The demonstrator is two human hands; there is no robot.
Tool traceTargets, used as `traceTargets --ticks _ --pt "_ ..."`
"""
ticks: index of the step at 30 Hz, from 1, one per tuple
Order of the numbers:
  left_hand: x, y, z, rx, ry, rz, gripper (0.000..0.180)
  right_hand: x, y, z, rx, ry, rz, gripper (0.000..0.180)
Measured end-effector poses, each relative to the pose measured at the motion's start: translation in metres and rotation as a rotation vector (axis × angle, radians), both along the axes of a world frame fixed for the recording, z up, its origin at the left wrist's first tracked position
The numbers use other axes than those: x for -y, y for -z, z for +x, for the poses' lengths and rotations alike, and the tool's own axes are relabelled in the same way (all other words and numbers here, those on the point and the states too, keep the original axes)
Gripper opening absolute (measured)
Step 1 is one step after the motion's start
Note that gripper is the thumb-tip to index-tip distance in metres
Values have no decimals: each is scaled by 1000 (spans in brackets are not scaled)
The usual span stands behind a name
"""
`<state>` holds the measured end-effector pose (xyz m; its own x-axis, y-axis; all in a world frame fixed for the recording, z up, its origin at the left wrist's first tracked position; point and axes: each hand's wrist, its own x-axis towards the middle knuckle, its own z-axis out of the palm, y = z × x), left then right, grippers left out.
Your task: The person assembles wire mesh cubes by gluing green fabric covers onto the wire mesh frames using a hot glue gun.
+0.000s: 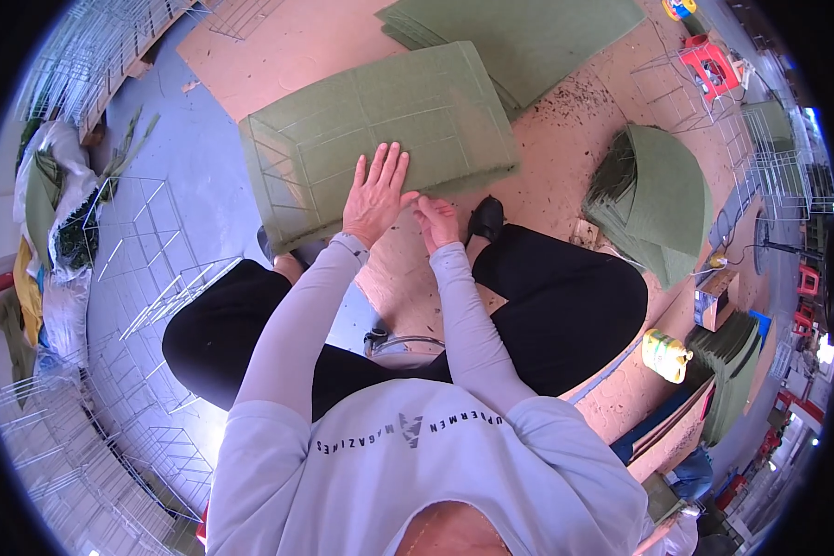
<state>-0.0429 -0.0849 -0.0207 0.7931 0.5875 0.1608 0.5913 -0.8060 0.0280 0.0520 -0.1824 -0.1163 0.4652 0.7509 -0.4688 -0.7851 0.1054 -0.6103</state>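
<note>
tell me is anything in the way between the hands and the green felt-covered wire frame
Nothing visible. The left hand lies flat on the green felt-covered wire frame, and the right hand pinches its near edge.

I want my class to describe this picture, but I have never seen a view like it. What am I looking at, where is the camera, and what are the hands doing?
The camera sits on a person's head and looks down, so its wide lens bends the edges. You see a seated person's own arms in pale sleeves. The left hand lies flat, fingers spread, on a wire frame covered in green fabric. The right hand pinches at the cover's near edge. Around them lie a stack of green sheets, folded green pieces, bare wire frames, a red stool and a yellow bottle.
</note>
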Motion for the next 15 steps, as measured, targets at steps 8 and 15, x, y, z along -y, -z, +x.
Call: traceTargets --ticks 8,15 --pt "3 -2 7 -14 13 4 72 -11 16 8 65 91 44 22" --pt "4 -7 14 36 49 -46 68 -10 8 8 87 54 96 15"
